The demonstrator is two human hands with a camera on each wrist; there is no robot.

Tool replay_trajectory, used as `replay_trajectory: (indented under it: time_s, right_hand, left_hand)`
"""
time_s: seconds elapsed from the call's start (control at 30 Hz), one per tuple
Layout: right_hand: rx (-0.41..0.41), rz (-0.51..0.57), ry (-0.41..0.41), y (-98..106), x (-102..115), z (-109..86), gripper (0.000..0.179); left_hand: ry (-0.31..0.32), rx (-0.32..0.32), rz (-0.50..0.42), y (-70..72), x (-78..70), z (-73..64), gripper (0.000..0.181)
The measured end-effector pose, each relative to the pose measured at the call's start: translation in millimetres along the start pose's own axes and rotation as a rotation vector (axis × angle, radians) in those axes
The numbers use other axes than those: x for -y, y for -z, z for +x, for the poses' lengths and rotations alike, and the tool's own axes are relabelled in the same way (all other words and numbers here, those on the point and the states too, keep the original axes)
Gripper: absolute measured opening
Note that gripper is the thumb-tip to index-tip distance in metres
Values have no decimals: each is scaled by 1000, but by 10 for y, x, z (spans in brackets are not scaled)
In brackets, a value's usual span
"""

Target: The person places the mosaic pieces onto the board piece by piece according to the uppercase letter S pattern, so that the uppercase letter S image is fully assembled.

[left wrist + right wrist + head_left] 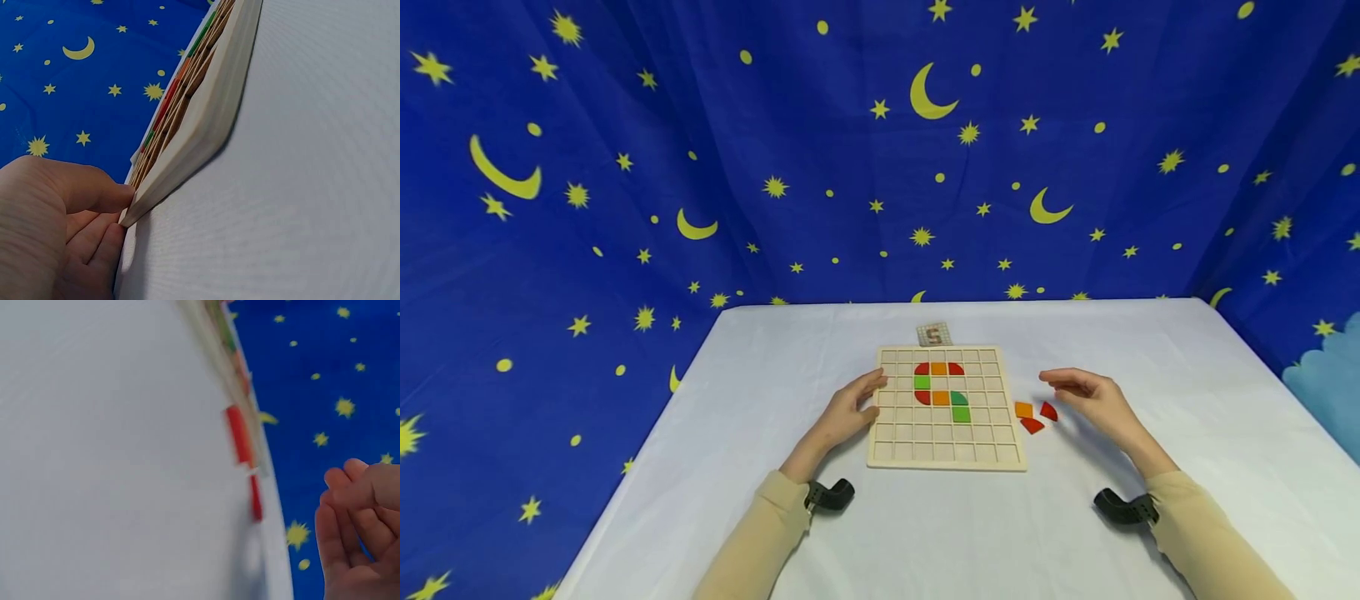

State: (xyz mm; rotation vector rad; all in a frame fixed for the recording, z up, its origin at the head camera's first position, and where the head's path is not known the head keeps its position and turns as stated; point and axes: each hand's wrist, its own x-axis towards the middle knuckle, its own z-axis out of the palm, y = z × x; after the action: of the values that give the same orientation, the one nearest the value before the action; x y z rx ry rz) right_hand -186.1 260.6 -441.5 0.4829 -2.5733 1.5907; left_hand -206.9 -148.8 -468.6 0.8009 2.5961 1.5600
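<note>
A pale wooden grid board (947, 454) lies on the table. My left hand (848, 408) holds it by its left edge; in the left wrist view the thumb (103, 195) and fingertips meet the rim. On the board, red, orange and green pieces form an S-like figure, including an orange square (938, 368) and a light green square (961, 414). My right hand (1093, 400) hovers right of the board, fingers loosely bent, with nothing visible in it. Beside the board lie a loose orange square (1024, 410) and two red rounded pieces, one a red quarter piece (1048, 411).
Behind the board lies a small pattern card (934, 335) with an S-like figure on a grid. A white cloth covers the table (940, 542). A blue curtain (850, 150) with yellow stars and moons hangs behind and at the sides.
</note>
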Motion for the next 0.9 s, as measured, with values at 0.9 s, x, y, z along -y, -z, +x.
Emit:
replay_trajectory:
  time_s: [0.9]
  right_hand:
    - [82,-370,92,-53,-269,-115,32]
  left_hand:
    - [-4,0,-8,-6,10,7,63]
